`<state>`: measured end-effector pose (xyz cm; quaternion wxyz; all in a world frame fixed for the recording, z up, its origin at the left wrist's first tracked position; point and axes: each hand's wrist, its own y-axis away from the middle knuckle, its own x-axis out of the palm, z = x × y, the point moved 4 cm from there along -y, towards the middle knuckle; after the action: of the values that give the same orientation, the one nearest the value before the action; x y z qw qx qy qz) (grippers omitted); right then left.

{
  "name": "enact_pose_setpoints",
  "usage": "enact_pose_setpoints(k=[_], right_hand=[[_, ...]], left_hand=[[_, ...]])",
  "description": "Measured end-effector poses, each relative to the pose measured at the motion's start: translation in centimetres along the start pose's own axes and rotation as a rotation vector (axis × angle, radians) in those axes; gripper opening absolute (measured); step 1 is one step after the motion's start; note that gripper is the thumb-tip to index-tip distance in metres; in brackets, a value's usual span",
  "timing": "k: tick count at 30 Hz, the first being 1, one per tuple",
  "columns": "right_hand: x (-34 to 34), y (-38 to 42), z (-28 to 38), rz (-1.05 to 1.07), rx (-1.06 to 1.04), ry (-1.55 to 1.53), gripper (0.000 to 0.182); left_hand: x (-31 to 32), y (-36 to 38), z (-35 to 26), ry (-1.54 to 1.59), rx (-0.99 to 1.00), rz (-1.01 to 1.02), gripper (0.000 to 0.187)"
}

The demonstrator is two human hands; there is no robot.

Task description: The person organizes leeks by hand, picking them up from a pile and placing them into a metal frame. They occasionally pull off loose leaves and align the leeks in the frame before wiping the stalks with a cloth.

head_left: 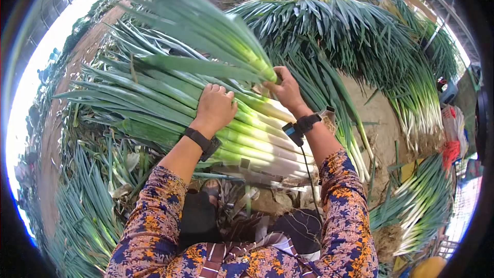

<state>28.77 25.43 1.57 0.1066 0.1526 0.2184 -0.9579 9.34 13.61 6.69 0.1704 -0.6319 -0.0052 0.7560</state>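
A wide row of large leeks (257,128) lies side by side in front of me, green leaves to the left and white stems to the right. My left hand (215,107) rests on the row with its fingers curled over the stems. Above the row, my right hand (285,88) grips a leek (252,56) near its stem, thumb and fingers closed round it. That leek's broad leaves fan out toward the upper left and look blurred. Part of its stem is hidden behind my right hand.
A long heap of leeks (329,25) runs across the back and down the right side. More bundles lie at the lower right (417,206) and lower left (85,206). A red plastic bag (451,150) is at the far right. A cable hangs from my right wrist.
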Motion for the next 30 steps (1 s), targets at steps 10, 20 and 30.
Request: enact_pose_setpoints(k=[10, 20, 30], right_hand=[[3.8, 4.4, 1.2, 0.062, -0.356, 0.285, 0.052], [5.2, 5.7, -0.9, 0.122, -0.312, 0.392, 0.055], [5.4, 6.0, -3.5, 0.321, -0.224, 0.107, 0.056]], left_hand=[[0.5, 0.2, 0.0, -0.001, -0.021, 0.026, 0.03], [0.4, 0.0, -0.2, -0.03, -0.021, 0.04, 0.03], [0.3, 0.4, -0.5, -0.042, 0.0, -0.049, 0.031]])
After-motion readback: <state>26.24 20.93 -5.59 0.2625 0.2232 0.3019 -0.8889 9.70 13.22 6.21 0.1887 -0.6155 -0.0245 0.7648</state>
